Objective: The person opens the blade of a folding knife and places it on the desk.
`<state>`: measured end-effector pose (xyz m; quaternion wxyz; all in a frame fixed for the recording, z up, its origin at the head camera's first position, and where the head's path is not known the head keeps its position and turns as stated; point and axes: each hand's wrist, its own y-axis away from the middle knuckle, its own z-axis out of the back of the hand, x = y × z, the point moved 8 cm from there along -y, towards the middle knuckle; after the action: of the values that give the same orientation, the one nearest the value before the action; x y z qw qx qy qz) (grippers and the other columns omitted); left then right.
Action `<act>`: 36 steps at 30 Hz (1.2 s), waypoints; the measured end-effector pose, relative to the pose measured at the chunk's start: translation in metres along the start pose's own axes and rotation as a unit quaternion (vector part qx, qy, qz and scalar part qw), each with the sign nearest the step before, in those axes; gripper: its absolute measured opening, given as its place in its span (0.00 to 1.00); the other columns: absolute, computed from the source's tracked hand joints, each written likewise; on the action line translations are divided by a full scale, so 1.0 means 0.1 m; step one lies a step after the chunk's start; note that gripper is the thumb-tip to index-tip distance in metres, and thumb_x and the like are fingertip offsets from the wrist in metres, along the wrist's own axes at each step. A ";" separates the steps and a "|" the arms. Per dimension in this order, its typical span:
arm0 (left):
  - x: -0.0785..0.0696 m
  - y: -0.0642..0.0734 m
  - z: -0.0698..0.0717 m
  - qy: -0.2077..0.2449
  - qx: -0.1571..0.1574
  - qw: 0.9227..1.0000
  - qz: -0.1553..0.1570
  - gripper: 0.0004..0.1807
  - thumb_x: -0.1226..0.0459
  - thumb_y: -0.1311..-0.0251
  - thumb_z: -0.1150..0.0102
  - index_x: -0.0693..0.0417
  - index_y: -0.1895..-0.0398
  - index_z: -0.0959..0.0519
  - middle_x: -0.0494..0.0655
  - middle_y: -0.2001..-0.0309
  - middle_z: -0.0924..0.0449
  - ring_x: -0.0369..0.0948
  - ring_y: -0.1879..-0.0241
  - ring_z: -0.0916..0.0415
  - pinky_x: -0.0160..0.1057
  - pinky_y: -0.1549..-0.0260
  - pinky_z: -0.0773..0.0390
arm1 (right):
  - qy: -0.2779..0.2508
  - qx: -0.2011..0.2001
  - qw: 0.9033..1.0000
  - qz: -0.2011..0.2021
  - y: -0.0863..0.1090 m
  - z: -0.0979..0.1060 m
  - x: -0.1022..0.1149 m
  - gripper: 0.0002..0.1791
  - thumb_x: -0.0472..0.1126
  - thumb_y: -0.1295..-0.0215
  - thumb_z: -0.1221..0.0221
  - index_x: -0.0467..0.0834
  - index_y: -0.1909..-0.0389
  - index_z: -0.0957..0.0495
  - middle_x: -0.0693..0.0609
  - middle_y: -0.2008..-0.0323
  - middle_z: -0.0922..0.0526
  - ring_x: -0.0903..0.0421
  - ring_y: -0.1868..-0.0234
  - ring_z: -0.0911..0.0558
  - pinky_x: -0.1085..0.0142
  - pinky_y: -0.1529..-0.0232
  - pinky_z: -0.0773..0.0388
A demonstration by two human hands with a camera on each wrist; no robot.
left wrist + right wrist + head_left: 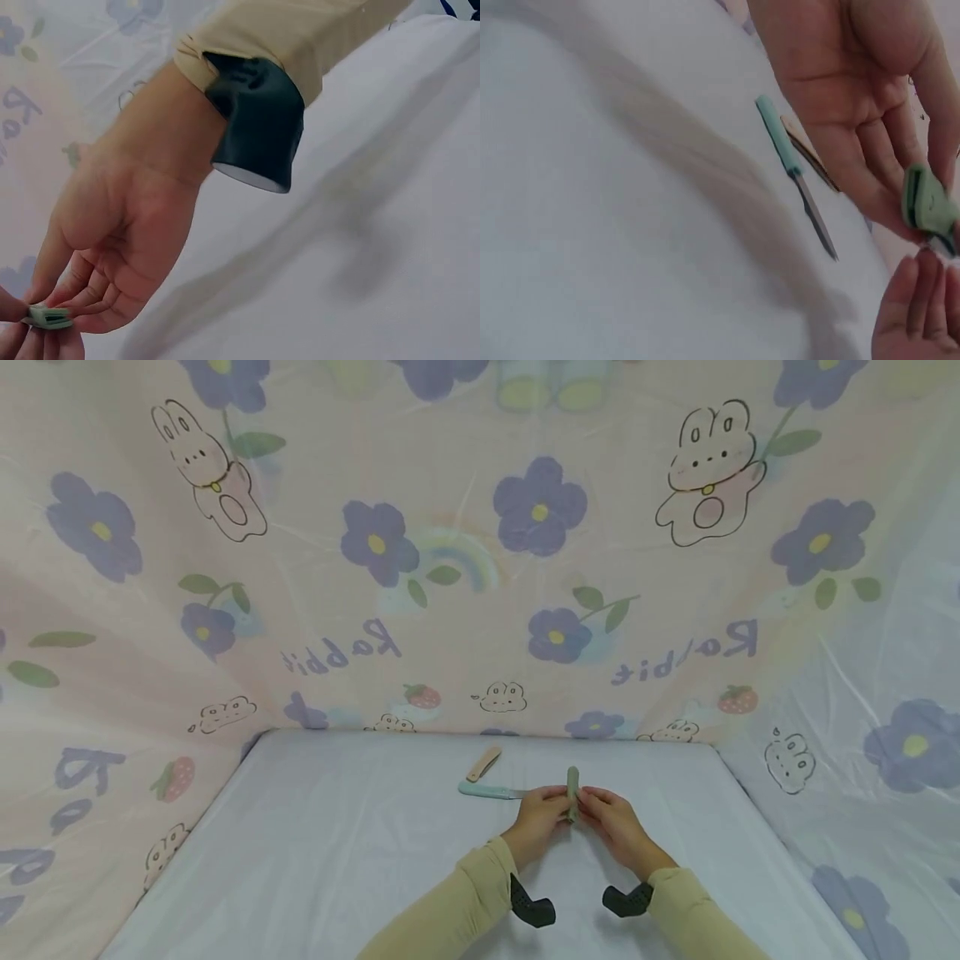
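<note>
Both hands meet over the white surface around a green folding knife, which stands roughly upright between them in the head view. My left hand pinches it from the left with its fingertips. From the other side, the fingers of my right hand hold it too. The right wrist view shows a dark slot in the end of its green handle; fingers hide much of the rest. Beyond the left hand lies a knife with a mint handle, its blade out.
A tan folding knife lies just behind the mint-handled one, folded. The white tabletop runs up to a hanging sheet printed with flowers and rabbits, which also encloses the left and right sides. Each wrist carries a black mount.
</note>
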<state>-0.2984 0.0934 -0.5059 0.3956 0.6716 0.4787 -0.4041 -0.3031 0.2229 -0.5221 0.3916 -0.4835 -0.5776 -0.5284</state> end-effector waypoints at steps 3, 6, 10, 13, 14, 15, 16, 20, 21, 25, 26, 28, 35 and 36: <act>-0.09 0.07 0.03 0.008 0.021 1.000 -0.005 0.16 0.71 0.40 0.45 0.69 0.49 0.26 0.55 0.56 0.21 0.46 0.55 0.23 0.44 0.55 0.23 | -0.020 0.016 1.000 0.009 0.01 -0.08 0.02 0.28 0.41 0.35 0.43 0.29 0.41 0.38 0.47 0.54 0.23 0.59 0.55 0.22 0.67 0.52 0.25; -0.18 0.15 0.09 0.012 0.032 0.999 -0.009 0.16 0.70 0.39 0.45 0.69 0.49 0.26 0.55 0.55 0.21 0.45 0.54 0.23 0.44 0.53 0.24 | -0.037 0.029 0.999 0.016 0.05 -0.20 0.07 0.26 0.41 0.36 0.42 0.28 0.43 0.36 0.47 0.55 0.23 0.57 0.56 0.22 0.67 0.53 0.24; -0.28 0.23 0.26 -0.004 0.042 0.999 -0.021 0.16 0.68 0.38 0.44 0.69 0.49 0.26 0.55 0.54 0.21 0.44 0.54 0.23 0.42 0.53 0.24 | -0.043 0.058 0.997 0.019 0.13 -0.41 0.13 0.17 0.39 0.36 0.42 0.31 0.53 0.31 0.48 0.62 0.22 0.57 0.61 0.22 0.67 0.57 0.23; -0.32 0.28 0.37 -0.023 0.050 0.998 -0.021 0.17 0.65 0.38 0.43 0.68 0.49 0.26 0.54 0.55 0.21 0.44 0.56 0.23 0.42 0.55 0.23 | -0.039 0.088 0.995 0.017 0.20 -0.55 0.15 0.13 0.40 0.36 0.42 0.35 0.58 0.29 0.49 0.65 0.22 0.57 0.64 0.23 0.67 0.59 0.23; -0.33 0.29 0.40 -0.030 0.054 0.998 -0.020 0.18 0.64 0.38 0.43 0.67 0.49 0.27 0.53 0.55 0.20 0.44 0.56 0.23 0.42 0.55 0.23 | -0.036 0.098 0.994 0.018 0.22 -0.59 0.16 0.13 0.41 0.36 0.42 0.35 0.59 0.28 0.49 0.65 0.22 0.57 0.65 0.23 0.67 0.59 0.23; -0.34 0.31 0.43 -0.035 0.059 0.998 -0.018 0.18 0.63 0.38 0.43 0.66 0.48 0.27 0.53 0.55 0.20 0.44 0.56 0.23 0.42 0.55 0.22 | -0.035 0.106 0.994 0.017 0.23 -0.63 0.16 0.13 0.41 0.36 0.42 0.35 0.59 0.28 0.49 0.66 0.22 0.56 0.65 0.23 0.67 0.59 0.23; -0.35 0.33 0.45 -0.042 0.062 0.997 -0.016 0.19 0.62 0.38 0.42 0.65 0.48 0.27 0.52 0.55 0.20 0.44 0.57 0.23 0.42 0.56 0.22 | -0.035 0.114 0.993 0.015 0.25 -0.66 0.16 0.12 0.41 0.36 0.41 0.35 0.60 0.27 0.48 0.66 0.22 0.56 0.65 0.23 0.66 0.59 0.23; -0.39 0.38 0.52 -0.075 0.073 0.994 -0.016 0.19 0.60 0.38 0.43 0.62 0.47 0.27 0.51 0.55 0.20 0.43 0.57 0.23 0.43 0.56 0.22 | -0.022 0.130 0.991 0.014 0.29 -0.73 0.16 0.13 0.41 0.37 0.40 0.35 0.61 0.26 0.48 0.67 0.22 0.57 0.66 0.22 0.66 0.60 0.22; -0.40 0.39 0.54 -0.081 0.076 0.994 -0.017 0.19 0.60 0.38 0.43 0.62 0.47 0.27 0.51 0.55 0.20 0.43 0.57 0.23 0.43 0.56 0.22 | -0.020 0.131 0.991 0.015 0.28 -0.74 0.15 0.13 0.41 0.38 0.40 0.34 0.61 0.25 0.48 0.67 0.21 0.57 0.67 0.22 0.66 0.60 0.22; -0.44 0.42 0.56 -0.098 0.090 0.991 -0.020 0.18 0.61 0.37 0.43 0.63 0.48 0.26 0.50 0.56 0.20 0.43 0.57 0.23 0.42 0.57 0.22 | -0.010 0.125 0.992 0.025 0.29 -0.76 0.15 0.14 0.41 0.40 0.38 0.33 0.60 0.24 0.48 0.68 0.21 0.57 0.68 0.21 0.65 0.60 0.21; -0.45 0.43 0.57 -0.102 0.096 0.990 -0.021 0.18 0.61 0.37 0.44 0.63 0.48 0.26 0.50 0.56 0.20 0.43 0.57 0.23 0.42 0.57 0.22 | -0.006 0.123 0.992 0.028 0.29 -0.76 0.15 0.15 0.41 0.40 0.38 0.32 0.60 0.24 0.47 0.68 0.20 0.56 0.67 0.20 0.65 0.60 0.21; -0.48 0.46 0.59 -0.110 0.108 0.988 -0.027 0.18 0.62 0.36 0.45 0.64 0.48 0.27 0.51 0.56 0.20 0.42 0.56 0.23 0.42 0.57 0.22 | 0.000 0.125 0.992 0.034 0.29 -0.80 0.15 0.16 0.40 0.40 0.38 0.31 0.59 0.24 0.47 0.67 0.20 0.56 0.67 0.20 0.64 0.59 0.21; -0.51 0.52 0.68 -0.101 0.111 0.988 -0.024 0.17 0.62 0.36 0.45 0.64 0.48 0.27 0.52 0.56 0.20 0.43 0.56 0.23 0.41 0.57 0.22 | 0.012 0.141 0.989 0.044 0.35 -0.92 0.19 0.18 0.42 0.41 0.37 0.31 0.57 0.25 0.47 0.65 0.19 0.55 0.65 0.19 0.62 0.57 0.21; -0.50 0.52 0.67 -0.095 0.110 0.989 -0.020 0.18 0.62 0.37 0.44 0.64 0.48 0.27 0.52 0.56 0.20 0.43 0.57 0.23 0.41 0.57 0.22 | 0.008 0.139 0.989 0.043 0.36 -0.92 0.19 0.18 0.42 0.40 0.38 0.31 0.58 0.25 0.47 0.66 0.20 0.55 0.66 0.20 0.62 0.58 0.21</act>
<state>-0.2704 0.0035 -0.4768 0.3551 0.6598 0.4046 -0.5242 -0.2778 0.1338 -0.4831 0.4817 -0.4448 -0.6210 -0.4295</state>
